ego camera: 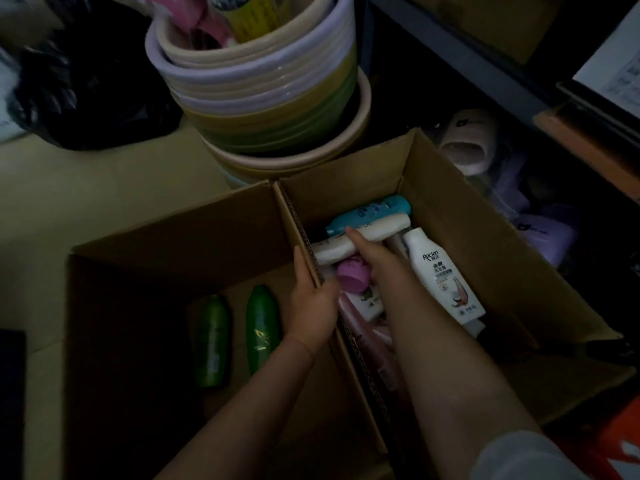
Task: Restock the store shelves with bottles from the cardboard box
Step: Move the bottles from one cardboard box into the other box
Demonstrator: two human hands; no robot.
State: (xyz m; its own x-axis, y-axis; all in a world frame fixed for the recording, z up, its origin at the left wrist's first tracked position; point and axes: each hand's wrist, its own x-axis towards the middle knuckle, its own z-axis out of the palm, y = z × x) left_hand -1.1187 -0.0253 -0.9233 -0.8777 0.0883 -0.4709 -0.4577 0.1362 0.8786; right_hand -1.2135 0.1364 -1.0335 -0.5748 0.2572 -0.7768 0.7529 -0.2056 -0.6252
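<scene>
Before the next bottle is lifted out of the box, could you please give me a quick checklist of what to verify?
1. Right hand has a bottle: ok, it grips the cream bottle.
2. Left hand steadies the box: ok, it holds the cardboard divider wall.
3. Lift path: not ok, the teal bottle touches the cream one.
4. White Racien bottle stable: cannot tell.
5. Shelf space free: cannot tell, dark.
</scene>
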